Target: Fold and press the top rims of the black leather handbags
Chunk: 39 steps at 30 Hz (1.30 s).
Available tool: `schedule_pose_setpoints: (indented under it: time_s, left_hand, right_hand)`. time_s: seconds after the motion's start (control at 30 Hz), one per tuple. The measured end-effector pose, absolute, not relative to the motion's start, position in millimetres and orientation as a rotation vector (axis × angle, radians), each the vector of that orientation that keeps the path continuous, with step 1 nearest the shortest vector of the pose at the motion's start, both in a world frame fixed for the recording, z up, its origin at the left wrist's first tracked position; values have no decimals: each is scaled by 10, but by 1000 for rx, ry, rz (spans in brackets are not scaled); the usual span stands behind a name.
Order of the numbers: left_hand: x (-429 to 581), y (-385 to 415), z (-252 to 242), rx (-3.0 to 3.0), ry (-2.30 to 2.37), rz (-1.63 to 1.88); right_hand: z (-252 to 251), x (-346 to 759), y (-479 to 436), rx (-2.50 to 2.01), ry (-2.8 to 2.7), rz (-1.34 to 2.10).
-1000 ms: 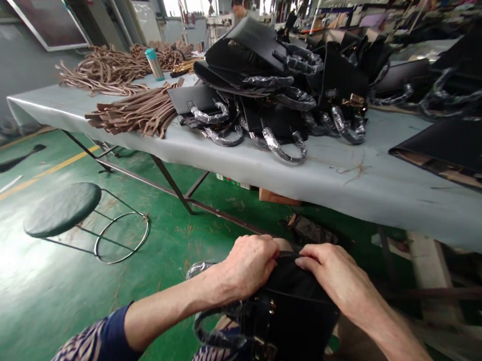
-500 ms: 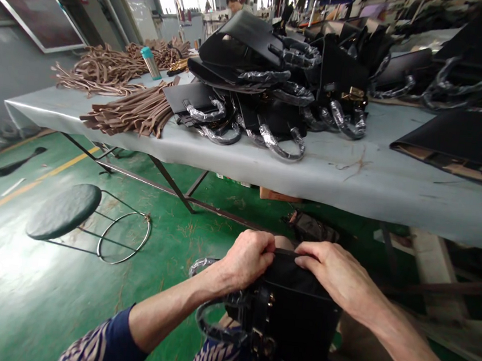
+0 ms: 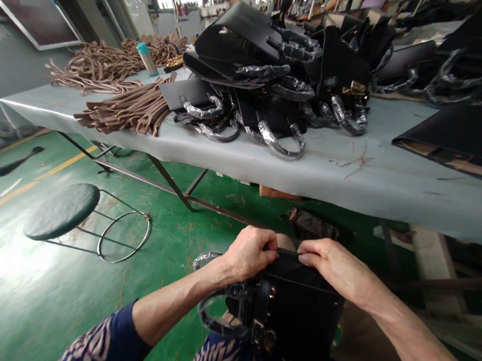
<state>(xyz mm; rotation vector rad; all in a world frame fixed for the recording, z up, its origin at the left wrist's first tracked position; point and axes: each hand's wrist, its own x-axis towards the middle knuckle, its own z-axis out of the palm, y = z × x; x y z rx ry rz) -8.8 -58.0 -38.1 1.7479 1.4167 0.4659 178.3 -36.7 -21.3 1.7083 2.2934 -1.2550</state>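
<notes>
A black handbag [image 3: 301, 319] rests on my lap, turned so its plastic-wrapped handles [image 3: 222, 310] point left. It has a strap with gold-coloured fittings [image 3: 265, 335] down one side. My left hand [image 3: 254, 254] pinches the bag's far edge between thumb and fingers. Just to the right, my right hand [image 3: 327, 264] grips the same edge, thumb beneath and fingers on top. A short stretch of the edge shows between the two hands. The underside of the bag is hidden.
Ahead stands a long table [image 3: 243, 163] with a grey cover. It bears a pile of black bags [image 3: 246, 49], bundles of brown strips [image 3: 123, 108] and a teal-capped bottle [image 3: 147, 59]. A round stool [image 3: 63, 210] lies tipped on the green floor at left.
Both hands keep their grip on the bag's edge, with only a slight shift. The whole view has tilted a little. The bag stays on my lap.
</notes>
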Motion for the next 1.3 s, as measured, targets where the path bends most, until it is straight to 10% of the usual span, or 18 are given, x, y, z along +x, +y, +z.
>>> schedule_pose_setpoints:
  time_s: [0.47, 1.3]
  left_hand:
    - [-72, -533, -408, 1655, 1265, 531]
    - [-635, -604, -281, 1453, 1223, 611]
  right_hand:
    - [-313, 1899, -249, 1516, 2221, -1632]
    - [-114, 1765, -372, 1526, 2386, -1190]
